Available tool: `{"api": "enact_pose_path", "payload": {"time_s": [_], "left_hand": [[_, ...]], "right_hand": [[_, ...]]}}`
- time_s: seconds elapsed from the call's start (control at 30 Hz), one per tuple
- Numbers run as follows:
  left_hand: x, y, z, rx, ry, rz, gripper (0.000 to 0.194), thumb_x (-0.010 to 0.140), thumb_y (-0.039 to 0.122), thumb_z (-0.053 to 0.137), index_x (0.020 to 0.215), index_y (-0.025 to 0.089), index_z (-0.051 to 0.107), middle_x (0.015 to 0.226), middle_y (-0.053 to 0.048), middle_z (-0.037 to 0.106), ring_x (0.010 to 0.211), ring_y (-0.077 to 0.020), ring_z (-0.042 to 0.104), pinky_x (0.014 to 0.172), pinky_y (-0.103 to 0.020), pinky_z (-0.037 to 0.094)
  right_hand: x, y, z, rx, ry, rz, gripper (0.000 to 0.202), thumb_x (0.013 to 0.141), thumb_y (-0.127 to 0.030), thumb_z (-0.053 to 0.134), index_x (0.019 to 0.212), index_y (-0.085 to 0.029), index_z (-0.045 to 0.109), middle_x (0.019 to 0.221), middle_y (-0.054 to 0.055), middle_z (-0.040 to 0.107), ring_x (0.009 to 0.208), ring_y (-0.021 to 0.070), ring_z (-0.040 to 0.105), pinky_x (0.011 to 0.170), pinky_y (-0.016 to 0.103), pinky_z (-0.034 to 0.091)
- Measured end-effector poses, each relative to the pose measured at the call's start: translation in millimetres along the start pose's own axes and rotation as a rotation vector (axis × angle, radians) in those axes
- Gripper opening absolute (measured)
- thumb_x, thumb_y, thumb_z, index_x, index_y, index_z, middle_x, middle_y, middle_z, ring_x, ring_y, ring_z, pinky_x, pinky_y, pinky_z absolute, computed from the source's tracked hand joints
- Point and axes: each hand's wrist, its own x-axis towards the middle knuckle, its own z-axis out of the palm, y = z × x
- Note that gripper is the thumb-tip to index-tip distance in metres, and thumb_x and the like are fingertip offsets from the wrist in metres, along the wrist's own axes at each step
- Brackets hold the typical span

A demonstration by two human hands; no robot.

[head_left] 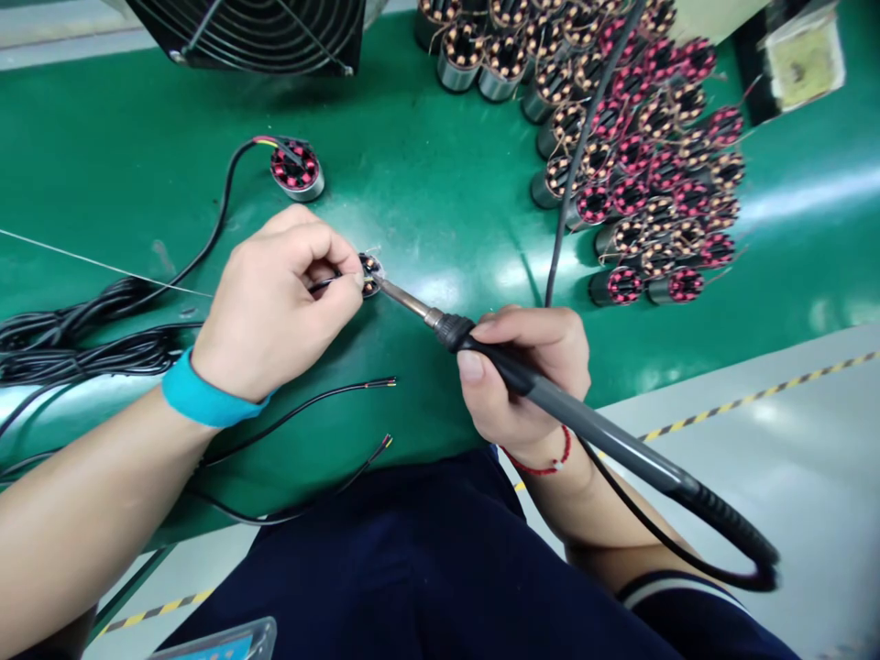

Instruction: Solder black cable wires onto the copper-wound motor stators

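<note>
My left hand (281, 289), closed in a pinch, holds the end of a black cable (323, 284) against a small motor stator (371, 266) on the bench; most of this stator is hidden behind my fingers. A soldering iron (577, 412) is gripped in my right hand (529, 367) like a pen. Its metal tip meets the wires at the stator, close to my left fingertips. A thin silvery wire (103, 263) runs from the left edge to behind my left hand. Farther back stands a stator with pink windings (297, 170), a cable joined to its top.
Bundled black cables (82, 344) lie on the green bench (440, 165) at left, two stripped ends nearer me. Many stators (632, 174) crowd the back right, crossed by the iron's cord (584, 147). A black fan (254, 32) and a tray with a yellowish pad (804, 60) stand behind.
</note>
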Motion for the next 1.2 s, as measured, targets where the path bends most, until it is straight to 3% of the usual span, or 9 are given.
{"api": "enact_pose_path", "payload": {"time_s": [0.27, 0.4, 0.5, 0.63, 0.77, 0.97, 1.2], "left_hand": [[0, -1, 0.4, -0.008, 0.002, -0.002, 0.011, 0.082, 0.018, 0.057, 0.072, 0.02, 0.06, 0.078, 0.0, 0.055, 0.076, -0.0127, 0.052, 0.067, -0.027, 0.046], [1, 1, 0.7, -0.002, 0.0, -0.012, 0.012, 0.082, 0.019, 0.056, 0.071, 0.021, 0.059, 0.078, 0.0, 0.055, 0.074, -0.0124, 0.051, 0.064, -0.027, 0.045], [1, 1, 0.6, -0.007, 0.007, -0.005, 0.011, 0.081, 0.019, 0.057, 0.07, 0.021, 0.059, 0.076, 0.0, 0.055, 0.073, -0.0129, 0.051, 0.062, -0.027, 0.044], [1, -1, -0.5, -0.02, -0.007, 0.021, 0.01, 0.081, 0.018, 0.057, 0.072, 0.02, 0.06, 0.077, 0.0, 0.055, 0.074, -0.0125, 0.051, 0.064, -0.027, 0.042], [1, -2, -1.3, -0.018, -0.017, 0.023, 0.009, 0.08, 0.017, 0.056, 0.072, 0.02, 0.059, 0.076, 0.0, 0.054, 0.075, -0.013, 0.051, 0.065, -0.028, 0.041], [1, -3, -3.3, -0.07, -0.01, -0.009, 0.007, 0.079, 0.021, 0.06, 0.073, 0.021, 0.063, 0.075, 0.001, 0.057, 0.067, -0.0132, 0.05, 0.062, -0.03, 0.04], [6, -3, -8.6, -0.352, -0.102, -0.277, 0.007, 0.078, 0.022, 0.066, 0.072, 0.019, 0.066, 0.058, 0.003, 0.058, 0.048, -0.0089, 0.047, 0.047, -0.025, 0.037]], "right_hand": [[0, 3, 2, 0.031, 0.005, -0.021, 0.01, 0.089, -0.03, 0.059, 0.099, -0.03, 0.056, 0.072, -0.002, 0.057, 0.052, 0.0119, 0.052, 0.049, 0.031, 0.048], [7, 2, 1, -0.083, -0.012, -0.055, 0.018, 0.089, -0.028, 0.062, 0.106, -0.032, 0.058, 0.089, 0.0, 0.068, 0.067, 0.0162, 0.063, 0.064, 0.036, 0.057], [18, -4, -2, -0.157, -0.164, -0.044, 0.026, 0.09, -0.028, 0.063, 0.115, -0.031, 0.059, 0.104, 0.001, 0.071, 0.085, 0.0186, 0.07, 0.082, 0.038, 0.06], [39, -13, -5, -0.236, -0.4, -0.004, 0.03, 0.098, -0.027, 0.05, 0.127, -0.025, 0.055, 0.122, 0.003, 0.067, 0.087, 0.0154, 0.072, 0.082, 0.033, 0.059], [57, -11, 5, -0.381, -0.614, -0.052, 0.034, 0.096, -0.02, 0.046, 0.129, -0.023, 0.052, 0.111, 0.001, 0.068, 0.1, 0.0201, 0.067, 0.093, 0.039, 0.054], [61, 14, 33, -0.336, -0.554, -0.094, 0.035, 0.096, -0.02, 0.042, 0.13, -0.029, 0.045, 0.102, -0.003, 0.064, 0.101, 0.0167, 0.062, 0.095, 0.037, 0.05], [53, 21, 34, -0.251, -0.468, -0.07, 0.048, 0.084, -0.009, 0.051, 0.131, -0.017, 0.042, 0.11, 0.004, 0.064, 0.088, 0.0148, 0.062, 0.086, 0.03, 0.051]]}}
